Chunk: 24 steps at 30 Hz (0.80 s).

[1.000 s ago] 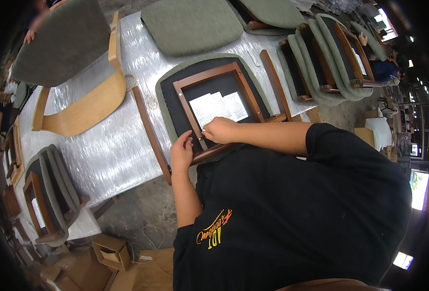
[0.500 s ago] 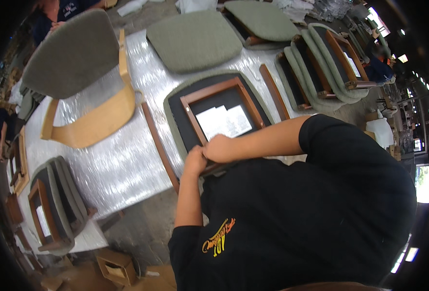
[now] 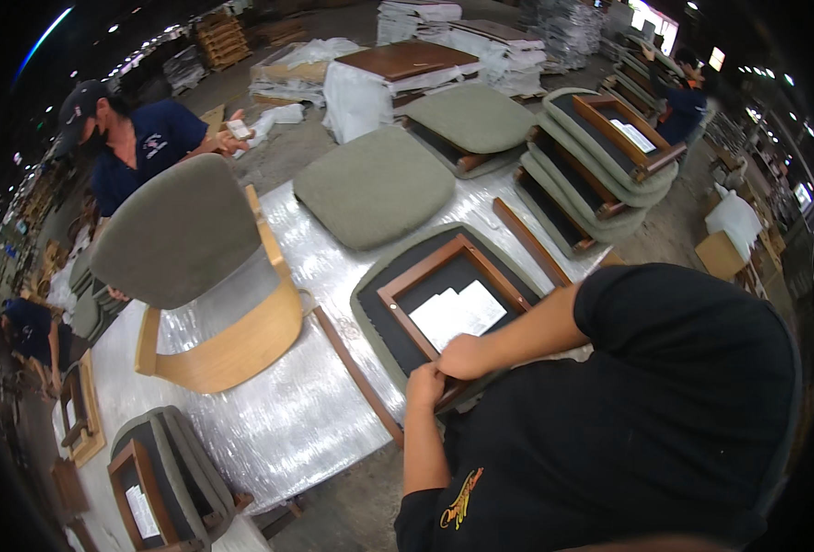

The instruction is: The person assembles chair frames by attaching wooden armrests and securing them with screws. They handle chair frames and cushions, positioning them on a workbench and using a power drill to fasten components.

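An upturned chair seat (image 3: 370, 299) lies in front of me, its dark underside up and green-grey fabric round the edge. A reddish-brown wooden frame (image 3: 416, 274) sits on it, with white paper sheets (image 3: 458, 313) inside. My left hand (image 3: 423, 385) and my right hand (image 3: 462, 357) meet at the frame's near left corner. Both have their fingers closed and pressed together; whatever they hold is hidden. A thin brown wooden strip (image 3: 356, 373) lies left of the seat, and another wooden strip (image 3: 528, 237) lies to its right.
Plastic film covers the table (image 3: 287, 442). A light wood chair (image 3: 241, 340) with a grey back stands left; a seat stack (image 3: 172, 469) is near left. Other padded seats (image 3: 375, 189) lie beyond, with a tall stack (image 3: 600, 175) at right. A co-worker (image 3: 140, 138) stands across the table.
My view has tilted up, so the table sits lower in the picture and more of the room shows. Both hands stay together at the same frame corner.
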Tool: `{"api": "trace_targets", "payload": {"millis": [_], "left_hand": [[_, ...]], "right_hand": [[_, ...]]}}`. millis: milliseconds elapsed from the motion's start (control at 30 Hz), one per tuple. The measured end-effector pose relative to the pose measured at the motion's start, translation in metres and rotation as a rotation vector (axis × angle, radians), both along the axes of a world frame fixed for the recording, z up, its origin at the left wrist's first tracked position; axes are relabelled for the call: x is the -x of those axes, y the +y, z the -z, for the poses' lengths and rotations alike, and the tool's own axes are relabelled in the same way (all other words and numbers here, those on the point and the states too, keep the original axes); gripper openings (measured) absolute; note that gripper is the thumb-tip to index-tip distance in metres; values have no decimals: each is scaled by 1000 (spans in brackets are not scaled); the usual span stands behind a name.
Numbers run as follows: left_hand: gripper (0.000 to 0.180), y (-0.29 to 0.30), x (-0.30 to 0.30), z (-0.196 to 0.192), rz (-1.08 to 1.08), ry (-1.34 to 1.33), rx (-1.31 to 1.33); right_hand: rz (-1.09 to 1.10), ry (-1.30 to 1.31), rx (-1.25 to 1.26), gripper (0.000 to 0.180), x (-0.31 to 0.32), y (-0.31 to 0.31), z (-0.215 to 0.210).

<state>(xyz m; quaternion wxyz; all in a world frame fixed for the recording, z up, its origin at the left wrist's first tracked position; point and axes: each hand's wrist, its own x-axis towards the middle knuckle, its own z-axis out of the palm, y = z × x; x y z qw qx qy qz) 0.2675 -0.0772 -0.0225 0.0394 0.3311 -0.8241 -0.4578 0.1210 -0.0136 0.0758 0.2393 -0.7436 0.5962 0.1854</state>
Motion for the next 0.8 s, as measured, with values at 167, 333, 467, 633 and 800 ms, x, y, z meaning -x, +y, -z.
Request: {"api": "trace_targets", "payload": {"millis": [167, 333, 467, 633, 800], "left_hand": [[21, 2, 2, -2, -44, -33, 108], [33, 11, 4, -24, -246, 234, 32], [35, 33, 26, -36, -343, 365, 152], [30, 67, 80, -37, -183, 342, 96], [27, 89, 136, -36, 83, 389, 254]], "right_hand": [[128, -147, -25, 22, 2, -19, -16], [429, -253, 293, 26, 53, 4, -26], [930, -161, 447, 29, 171, 82, -26], [1135, -214, 370, 26, 223, 154, 11], [1110, -203, 468, 23, 218, 159, 18]]}}
